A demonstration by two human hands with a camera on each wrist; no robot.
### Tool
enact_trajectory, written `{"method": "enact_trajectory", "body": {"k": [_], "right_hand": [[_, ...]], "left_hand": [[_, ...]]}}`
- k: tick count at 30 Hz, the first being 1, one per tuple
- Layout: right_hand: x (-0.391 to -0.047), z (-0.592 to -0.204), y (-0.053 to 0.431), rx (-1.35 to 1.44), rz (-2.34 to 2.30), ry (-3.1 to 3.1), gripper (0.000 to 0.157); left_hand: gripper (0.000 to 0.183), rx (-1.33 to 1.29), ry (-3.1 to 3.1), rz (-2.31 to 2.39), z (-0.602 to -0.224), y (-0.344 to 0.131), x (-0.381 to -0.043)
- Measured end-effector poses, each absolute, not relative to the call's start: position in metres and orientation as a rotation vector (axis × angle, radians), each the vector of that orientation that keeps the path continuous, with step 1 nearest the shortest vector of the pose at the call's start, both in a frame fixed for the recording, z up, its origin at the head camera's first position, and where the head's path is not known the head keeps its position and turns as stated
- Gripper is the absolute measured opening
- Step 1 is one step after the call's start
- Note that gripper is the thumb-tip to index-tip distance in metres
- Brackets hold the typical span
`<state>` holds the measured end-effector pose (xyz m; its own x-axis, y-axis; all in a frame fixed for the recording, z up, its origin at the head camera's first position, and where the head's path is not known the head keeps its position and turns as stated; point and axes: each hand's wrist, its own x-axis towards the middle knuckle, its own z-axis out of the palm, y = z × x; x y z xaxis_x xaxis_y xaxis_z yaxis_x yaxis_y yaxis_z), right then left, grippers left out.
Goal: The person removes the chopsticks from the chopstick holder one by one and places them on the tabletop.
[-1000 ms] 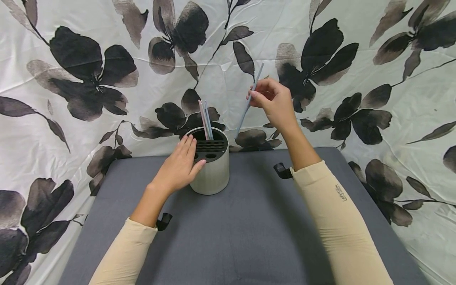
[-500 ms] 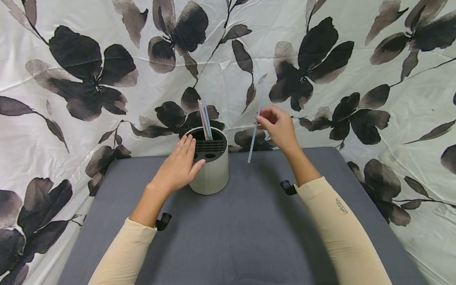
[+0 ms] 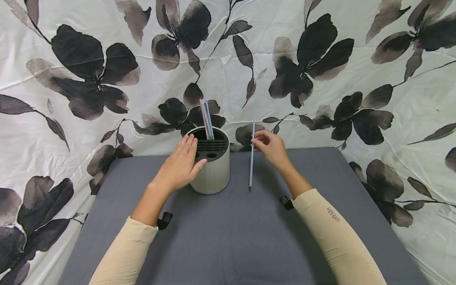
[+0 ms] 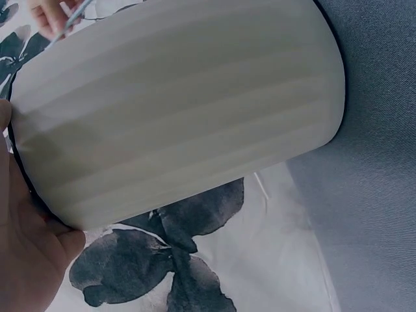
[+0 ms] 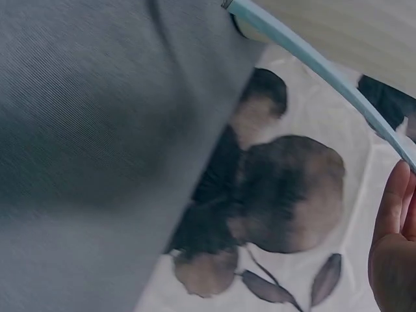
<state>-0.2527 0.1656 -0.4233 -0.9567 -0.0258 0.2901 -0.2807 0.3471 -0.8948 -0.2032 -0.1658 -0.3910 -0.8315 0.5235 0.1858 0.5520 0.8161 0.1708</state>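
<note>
A pale cylindrical holder (image 3: 213, 178) with a black slotted top stands at the back of the grey table. Several pink and light blue straws (image 3: 207, 120) poke up from its rear opening. My left hand (image 3: 178, 164) rests across the left side of its rim, fingers straight and thumb spread apart; the left wrist view shows the holder's wall (image 4: 182, 110) close up. To the right of the holder, my right hand (image 3: 271, 147) pinches a light blue straw (image 3: 251, 168) held nearly upright. Its lower end is near the tabletop; whether they touch I cannot tell.
The grey table (image 3: 228, 237) extends toward the front, with its back edge just behind the holder. A white floral cloth (image 3: 228, 79) hangs behind. Black wrist mounts (image 3: 286, 202) stick out inward from both forearms.
My right hand has come down toward the table, lowering the straw and turning it from slanted to almost upright. The left hand and the holder have stayed in place.
</note>
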Motion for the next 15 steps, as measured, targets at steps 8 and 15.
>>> {"method": "enact_trajectory", "body": {"k": [8, 15], "right_hand": [[-0.251, -0.459, 0.161, 0.197, 1.769, -2.449, 0.022], [-0.257, -0.481, 0.157, 0.089, 1.906, -2.497, 0.025]], "left_hand": [[0.079, -0.852, -2.886, -0.333, -0.391, -0.166, -0.203], [0.079, -0.841, -2.888, -0.332, -0.389, -0.163, -0.205]]}}
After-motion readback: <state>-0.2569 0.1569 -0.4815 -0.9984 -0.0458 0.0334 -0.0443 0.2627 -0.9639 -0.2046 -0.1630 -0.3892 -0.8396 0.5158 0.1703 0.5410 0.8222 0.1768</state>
